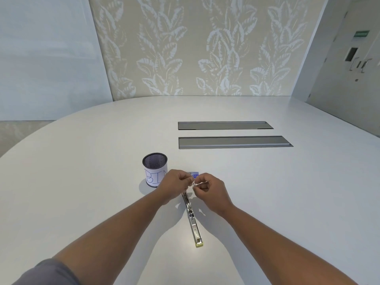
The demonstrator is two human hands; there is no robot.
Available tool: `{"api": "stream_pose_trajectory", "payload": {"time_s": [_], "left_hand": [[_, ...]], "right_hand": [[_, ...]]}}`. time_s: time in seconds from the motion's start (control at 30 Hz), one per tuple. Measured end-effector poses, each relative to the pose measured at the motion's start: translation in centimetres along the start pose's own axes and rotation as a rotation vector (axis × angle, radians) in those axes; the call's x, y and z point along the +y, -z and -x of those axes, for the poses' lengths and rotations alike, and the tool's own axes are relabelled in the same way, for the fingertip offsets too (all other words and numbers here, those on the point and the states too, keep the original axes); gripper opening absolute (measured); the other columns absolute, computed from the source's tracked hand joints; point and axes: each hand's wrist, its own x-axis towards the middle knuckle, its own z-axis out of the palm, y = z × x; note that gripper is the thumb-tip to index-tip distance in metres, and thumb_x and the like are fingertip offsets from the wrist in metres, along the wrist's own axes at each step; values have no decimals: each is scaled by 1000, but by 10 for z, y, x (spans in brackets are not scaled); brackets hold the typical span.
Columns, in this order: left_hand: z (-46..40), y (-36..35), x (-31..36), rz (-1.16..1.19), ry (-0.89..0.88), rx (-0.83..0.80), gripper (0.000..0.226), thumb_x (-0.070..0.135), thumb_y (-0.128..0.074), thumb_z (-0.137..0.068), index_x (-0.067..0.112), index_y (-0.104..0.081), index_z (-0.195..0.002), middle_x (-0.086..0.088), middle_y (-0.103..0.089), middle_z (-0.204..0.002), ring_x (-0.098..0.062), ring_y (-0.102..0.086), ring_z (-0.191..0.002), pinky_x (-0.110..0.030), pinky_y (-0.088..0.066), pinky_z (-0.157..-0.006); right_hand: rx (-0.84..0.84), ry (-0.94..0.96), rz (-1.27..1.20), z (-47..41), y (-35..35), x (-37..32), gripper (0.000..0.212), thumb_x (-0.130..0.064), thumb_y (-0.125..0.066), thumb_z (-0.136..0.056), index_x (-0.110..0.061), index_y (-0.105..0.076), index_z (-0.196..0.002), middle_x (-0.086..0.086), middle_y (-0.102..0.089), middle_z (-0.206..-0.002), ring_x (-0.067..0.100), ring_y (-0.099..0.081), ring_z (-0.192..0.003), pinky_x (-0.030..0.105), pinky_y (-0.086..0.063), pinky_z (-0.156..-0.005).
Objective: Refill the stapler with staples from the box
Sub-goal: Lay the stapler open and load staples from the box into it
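A stapler lay opened out flat and long on a white rounded worktop, its silver metal channel running from just below the hands toward the viewer and ending in a small yellowish tip. Above its far end, two bare hands met close together. The left hand and the right hand both had their fingers curled inward, pinching between them a small pale strip of staples, too small to make out clearly. Just behind the hands, partly hidden by them, sat a small blue and white staple box on the worktop. To the left of the box, near the left hand, stood a black mesh cup wrapped in white paper with the handwritten letters "BIN". Farther back, well apart from the hands, two long grey recessed panels lay one behind the other in the worktop. Beyond the worktop rose a beige wall patterned with pale leaves.
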Motion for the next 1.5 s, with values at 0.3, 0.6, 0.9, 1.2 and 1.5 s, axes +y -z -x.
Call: {"api": "stream_pose_trajectory", "payload": {"time_s": [0.3, 0.6, 0.9, 1.2, 1.5], "left_hand": [[15, 6, 3, 218, 134, -104, 16, 3, -78, -85, -2, -75, -100, -21, -75, -92, -23, -72, -81, -27, -62, -77], [28, 12, -6, 95, 136, 47, 11, -4, -76, -84, 6, -74, -89, -18, -73, -85, -23, -70, -75, -37, -62, -85], [35, 8, -6, -6, 149, 21, 11, 0, -77, -82, 10, -74, -81, -12, -75, -77, -20, -71, -71, -48, -61, -88], [39, 3, 2, -46, 183, 2, 9, -1, -76, -82, 7, -73, -85, -13, -73, -79, -20, -69, -69, -43, -62, -84], [37, 2, 6, -157, 209, -31, 11, 1, -79, -79, 11, -75, -81, -10, -77, -79, -20, -70, -71, -45, -60, -84]], "right_hand": [[-39, 3, 0, 15, -1, -5, 18, -5, -73, -84, -21, -69, -93, 0, -79, -85, 9, -77, -79, 17, -57, -69], [-52, 7, 117, 41, -3, -1, 18, -24, -66, -74, -26, -70, -92, -7, -67, -86, 2, -52, -55, 16, -46, -59], [-88, -11, 206, 54, -14, 8, 17, -23, -78, -78, -24, -71, -93, -5, -68, -91, 5, -60, -68, 30, -56, -72], [-65, 18, 213, 56, -16, 13, 8, -20, -75, -81, -25, -71, -86, -7, -69, -82, 4, -60, -69, 21, -52, -68], [-94, 26, 225, 56, -15, 12, 8, -19, -73, -85, -26, -70, -88, -5, -72, -83, 13, -67, -75, 34, -57, -73]]}}
